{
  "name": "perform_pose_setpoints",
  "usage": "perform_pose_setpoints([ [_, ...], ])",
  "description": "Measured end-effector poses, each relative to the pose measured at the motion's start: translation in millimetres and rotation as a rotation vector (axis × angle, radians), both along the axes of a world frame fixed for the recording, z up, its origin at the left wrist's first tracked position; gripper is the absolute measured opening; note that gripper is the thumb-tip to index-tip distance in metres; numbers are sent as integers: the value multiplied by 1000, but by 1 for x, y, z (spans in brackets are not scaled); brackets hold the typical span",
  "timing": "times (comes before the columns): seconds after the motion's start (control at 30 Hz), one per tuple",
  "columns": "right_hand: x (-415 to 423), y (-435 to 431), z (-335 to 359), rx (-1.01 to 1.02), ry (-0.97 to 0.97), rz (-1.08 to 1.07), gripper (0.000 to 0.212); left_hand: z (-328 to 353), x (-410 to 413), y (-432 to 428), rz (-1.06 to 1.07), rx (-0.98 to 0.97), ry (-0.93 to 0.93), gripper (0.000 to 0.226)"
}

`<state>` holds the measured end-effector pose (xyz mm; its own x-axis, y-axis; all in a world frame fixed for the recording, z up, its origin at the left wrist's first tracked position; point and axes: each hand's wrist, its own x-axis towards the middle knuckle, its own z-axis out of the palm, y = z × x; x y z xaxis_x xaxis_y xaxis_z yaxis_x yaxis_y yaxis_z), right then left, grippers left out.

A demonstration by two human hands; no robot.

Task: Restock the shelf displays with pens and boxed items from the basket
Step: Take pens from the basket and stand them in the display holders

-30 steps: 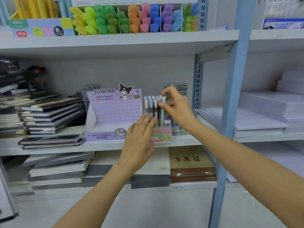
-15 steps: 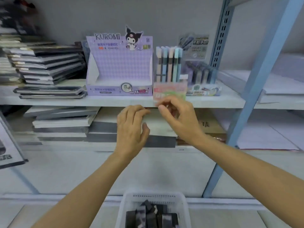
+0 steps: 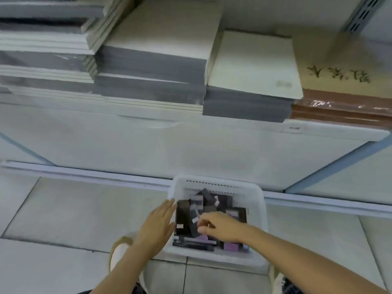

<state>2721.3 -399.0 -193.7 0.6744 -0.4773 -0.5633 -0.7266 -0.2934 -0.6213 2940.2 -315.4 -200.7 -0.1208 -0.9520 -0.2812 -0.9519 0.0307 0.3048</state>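
A white plastic basket (image 3: 257, 209) stands on the tiled floor below the shelving. It holds several dark boxed items (image 3: 183, 215) and small purple boxes (image 3: 230, 246) in a loose heap. My left hand (image 3: 158, 225) lies flat with straight fingers against the basket's left rim. My right hand (image 3: 220, 227) is inside the basket, thumb and fingers curled over a dark box in the middle. Blur hides whether it grips that box. No pens are clearly visible.
Above the basket, the bottom shelf (image 3: 127, 128) carries stacks of grey and white notebooks (image 3: 152, 66) and a brown-covered pad (image 3: 339, 81) at the right. A blue upright post (image 3: 339, 166) slants down at the right. My shoe (image 3: 116, 253) is left of the basket.
My view has dropped from the pen display shelf to the floor. Both hands came down from the shelf edge to the basket, the right one reaching into it.
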Motion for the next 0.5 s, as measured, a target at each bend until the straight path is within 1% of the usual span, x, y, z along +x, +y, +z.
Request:
perform_pose_setpoints([
  [0.1,-3,18,-31,44,110,41,34,-13,6,11,-30,6,19,57],
  [0.23,0,27,-45,60,158,23,33,-13,0,10,13,-78,66,54],
  [0.3,2,24,-46,98,143,-5,28,-12,-5,9,31,-98,75,51],
  [0.4,-1,20,-42,117,60,-59,20,-8,-10,7,32,-87,29,45],
  [0.5,-10,3,-26,78,-21,-116,14,-1,-19,-3,-10,-202,48,40],
])
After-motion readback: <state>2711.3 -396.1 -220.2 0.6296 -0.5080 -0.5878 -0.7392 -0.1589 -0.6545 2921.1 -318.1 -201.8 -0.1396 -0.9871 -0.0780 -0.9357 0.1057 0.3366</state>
